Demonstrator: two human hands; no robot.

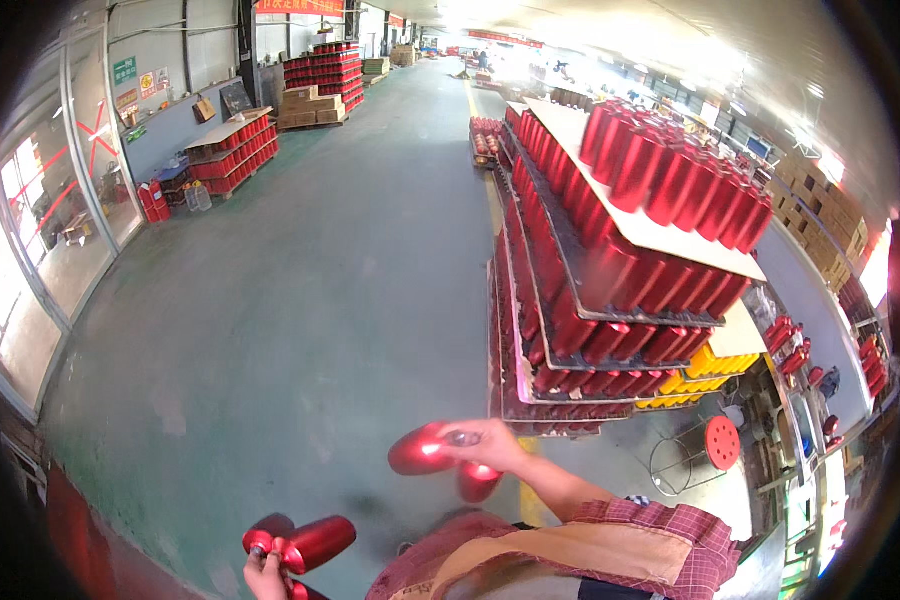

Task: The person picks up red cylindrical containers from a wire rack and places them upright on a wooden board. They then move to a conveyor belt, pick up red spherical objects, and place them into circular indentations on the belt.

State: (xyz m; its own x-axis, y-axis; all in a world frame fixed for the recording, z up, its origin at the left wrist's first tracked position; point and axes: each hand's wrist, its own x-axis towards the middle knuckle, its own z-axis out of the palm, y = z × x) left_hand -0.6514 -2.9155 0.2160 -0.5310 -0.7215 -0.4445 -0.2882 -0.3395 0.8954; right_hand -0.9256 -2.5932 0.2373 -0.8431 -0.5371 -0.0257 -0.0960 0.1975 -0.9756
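Observation:
My right hand (492, 447) grips two shiny red metal cylinders (422, 450) by their necks, one pointing left and one hanging below. My left hand (267, 574), low at the frame's bottom edge, holds two more red cylinders (315, 542) by their necks. Both hands are over the green floor, just in front of a tall pallet stack of the same red cylinders (610, 290), layered between flat boards.
The green concrete floor (300, 300) stretches ahead. More pallets of red cylinders (232, 155) and cardboard boxes (310, 105) stand at the far left. A round red stool (720, 442) and a workbench with red parts (810, 400) lie to the right.

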